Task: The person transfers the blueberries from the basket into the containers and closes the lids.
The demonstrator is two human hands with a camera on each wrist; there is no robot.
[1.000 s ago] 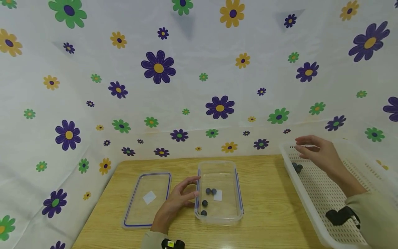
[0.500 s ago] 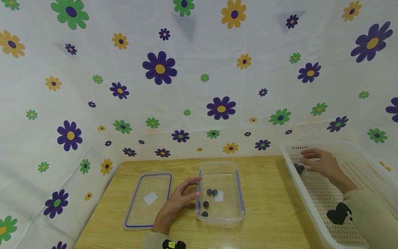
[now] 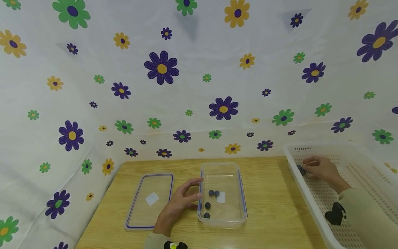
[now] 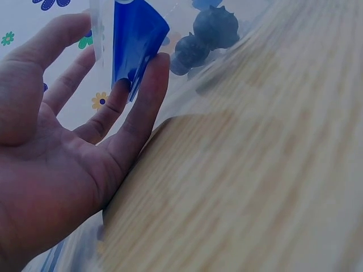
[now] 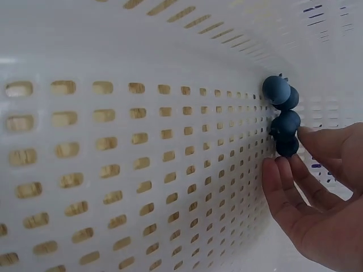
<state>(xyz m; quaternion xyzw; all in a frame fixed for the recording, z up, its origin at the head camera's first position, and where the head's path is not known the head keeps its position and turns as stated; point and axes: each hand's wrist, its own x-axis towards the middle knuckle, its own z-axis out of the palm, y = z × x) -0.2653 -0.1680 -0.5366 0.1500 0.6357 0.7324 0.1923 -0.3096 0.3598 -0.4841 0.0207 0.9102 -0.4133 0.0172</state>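
Observation:
My left hand (image 3: 178, 204) rests its fingers against the left wall of a clear plastic food container (image 3: 230, 212). In the left wrist view its fairly straight fingers touch a blue side clip (image 4: 139, 39). Several blueberries (image 3: 207, 205) lie inside that container, mostly to the left. My right hand (image 3: 321, 171) is down in a white perforated basket (image 3: 306, 197). In the right wrist view, several blueberries (image 5: 285, 124) are clustered by the basket wall. The right thumb reaches the side of the lower ones, with the fingertips just below them; no firm pinch is visible.
A clear lid (image 3: 141, 207) with a blue seal lies left of the container on the wooden table (image 3: 267, 193). White flowered sheeting (image 3: 192, 93) stands behind and at the sides. The basket's raised rim (image 3: 300, 181) runs along the right.
My right hand has lowered into the basket and come in to the blueberries by its left wall. The left hand stays against the container. The head view has shifted slightly.

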